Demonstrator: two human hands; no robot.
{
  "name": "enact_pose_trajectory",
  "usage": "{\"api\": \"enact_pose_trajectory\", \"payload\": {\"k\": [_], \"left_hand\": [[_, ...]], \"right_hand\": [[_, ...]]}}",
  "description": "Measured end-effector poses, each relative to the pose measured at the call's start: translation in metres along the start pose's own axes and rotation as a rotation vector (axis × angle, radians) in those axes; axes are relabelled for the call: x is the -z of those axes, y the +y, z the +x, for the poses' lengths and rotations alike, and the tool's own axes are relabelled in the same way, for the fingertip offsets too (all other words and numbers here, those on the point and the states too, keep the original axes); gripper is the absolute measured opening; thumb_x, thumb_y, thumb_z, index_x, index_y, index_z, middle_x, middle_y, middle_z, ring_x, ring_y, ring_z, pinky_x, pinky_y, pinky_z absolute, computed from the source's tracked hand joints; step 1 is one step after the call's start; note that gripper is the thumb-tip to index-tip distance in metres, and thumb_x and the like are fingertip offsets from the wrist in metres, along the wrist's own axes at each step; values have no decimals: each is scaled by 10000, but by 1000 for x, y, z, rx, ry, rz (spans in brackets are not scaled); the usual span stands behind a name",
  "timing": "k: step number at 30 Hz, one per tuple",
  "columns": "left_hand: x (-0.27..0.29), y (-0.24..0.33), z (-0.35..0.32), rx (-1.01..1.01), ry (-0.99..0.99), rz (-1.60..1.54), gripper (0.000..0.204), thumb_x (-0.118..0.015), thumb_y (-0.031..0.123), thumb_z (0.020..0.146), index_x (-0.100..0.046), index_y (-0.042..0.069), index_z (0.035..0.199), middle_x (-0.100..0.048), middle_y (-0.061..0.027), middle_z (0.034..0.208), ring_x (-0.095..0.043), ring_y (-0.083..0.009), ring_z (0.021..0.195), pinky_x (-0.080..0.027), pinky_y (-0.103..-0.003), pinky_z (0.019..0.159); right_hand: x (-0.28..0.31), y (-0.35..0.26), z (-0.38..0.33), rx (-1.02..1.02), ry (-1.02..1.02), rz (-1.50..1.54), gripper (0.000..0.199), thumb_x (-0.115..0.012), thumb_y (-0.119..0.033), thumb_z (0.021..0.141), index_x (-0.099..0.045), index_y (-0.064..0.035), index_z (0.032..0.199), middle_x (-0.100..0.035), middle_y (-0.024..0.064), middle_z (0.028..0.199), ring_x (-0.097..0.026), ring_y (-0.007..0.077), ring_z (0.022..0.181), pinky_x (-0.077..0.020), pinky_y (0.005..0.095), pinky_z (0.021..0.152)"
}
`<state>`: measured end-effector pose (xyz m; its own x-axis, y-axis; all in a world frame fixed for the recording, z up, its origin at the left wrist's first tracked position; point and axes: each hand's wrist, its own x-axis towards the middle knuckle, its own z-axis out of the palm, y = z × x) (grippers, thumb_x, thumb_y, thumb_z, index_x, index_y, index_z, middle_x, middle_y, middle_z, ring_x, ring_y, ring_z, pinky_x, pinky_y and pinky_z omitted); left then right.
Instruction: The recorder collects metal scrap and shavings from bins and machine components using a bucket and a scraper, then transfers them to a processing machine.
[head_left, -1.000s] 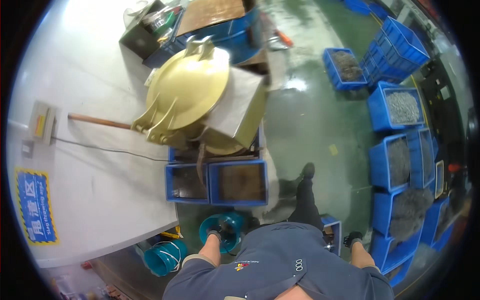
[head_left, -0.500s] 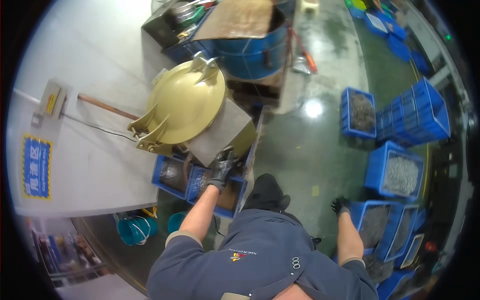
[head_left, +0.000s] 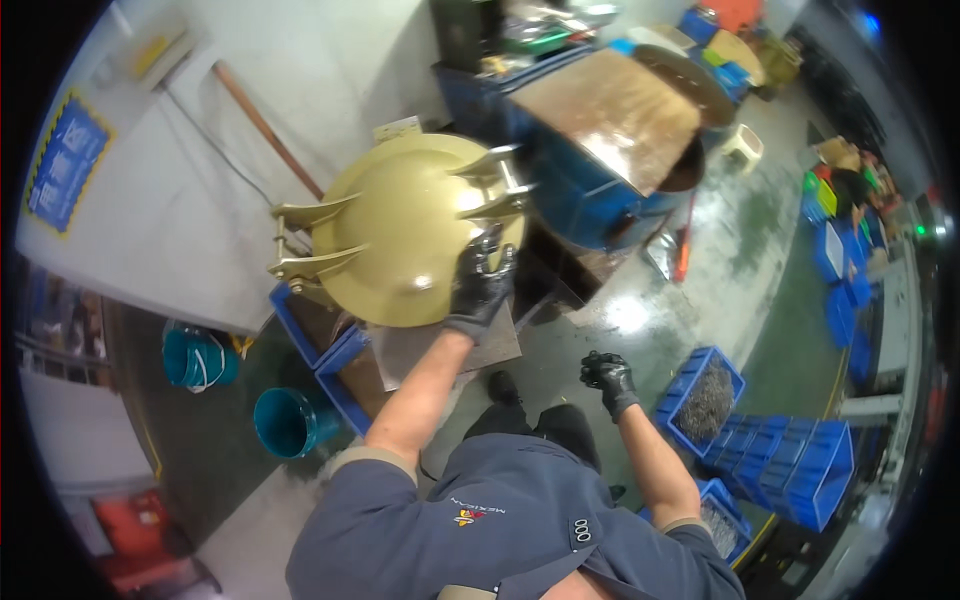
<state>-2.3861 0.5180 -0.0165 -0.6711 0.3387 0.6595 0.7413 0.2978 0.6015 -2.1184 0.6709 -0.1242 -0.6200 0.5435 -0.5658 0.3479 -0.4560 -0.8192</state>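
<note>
My left hand (head_left: 483,285), in a black glove, lies over the right edge of a round, domed, yellowish-green lid (head_left: 400,235). Its fingers are spread and point toward a metal bracket (head_left: 490,185) on the lid's far right side. The lid covers a drum-like machine, and a hinge (head_left: 290,245) with two arms sits at its left. A flat grey metal chute (head_left: 455,357) juts out below the lid. My right hand (head_left: 608,378), also gloved in black, hangs in the air right of my legs. Its fingers are curled, with nothing visible in them.
Blue bins (head_left: 345,350) stand under the chute, and two teal buckets (head_left: 285,422) are at the left. A blue drum (head_left: 590,205) with a brown board on top stands behind. At right are a bin of grey pieces (head_left: 705,400) and stacked blue crates (head_left: 775,460).
My view has turned to the right. My left hand has gone from the chute up onto the lid's edge. My right hand has come forward and inward, away from the bins, its fingers curling.
</note>
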Motion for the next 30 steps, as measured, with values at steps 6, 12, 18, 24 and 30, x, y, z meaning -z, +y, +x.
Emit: {"api": "enact_pose_trajectory", "payload": {"k": [6,12,18,24,30], "left_hand": [[-17,9,44,114,-9,61,375,-648,132,772,-556,-37,1093,-595,-213,1057,-571,-349,987,-460,-396,867],[-58,-7,66,287,99,157,333,-633,226,752,-594,38,1024,-585,-195,1064,-549,-360,973,-426,-433,876],[-113,-30,94,445,-48,498,463,-631,248,749,-519,41,1148,-596,-201,977,-565,-348,918,-435,-448,837],[-162,-46,126,794,-81,515,407,-555,204,814,-525,66,1196,-531,-163,1208,-534,-344,1028,-415,-442,874],[-165,-52,121,655,-28,695,362,-568,182,819,-553,32,1148,-609,-163,1065,-578,-311,922,-435,-429,826]], "right_hand": [[-15,-79,88,-100,-103,-98,194,-510,-132,837,-616,27,867,-609,120,700,-581,178,584,-463,267,524],[-63,-167,201,25,-233,-201,264,-534,-257,875,-611,-37,749,-584,50,661,-535,134,576,-424,250,523],[-156,-278,326,682,-750,-672,323,-489,-304,930,-531,-102,1179,-637,83,919,-620,159,722,-513,278,640],[-300,-329,467,465,-1040,-671,428,-466,-383,928,-554,-38,1166,-632,68,891,-604,139,743,-482,270,664],[-494,-337,466,62,-1453,-846,343,-408,-267,965,-535,-18,1163,-651,94,944,-637,172,773,-507,275,706]]}}
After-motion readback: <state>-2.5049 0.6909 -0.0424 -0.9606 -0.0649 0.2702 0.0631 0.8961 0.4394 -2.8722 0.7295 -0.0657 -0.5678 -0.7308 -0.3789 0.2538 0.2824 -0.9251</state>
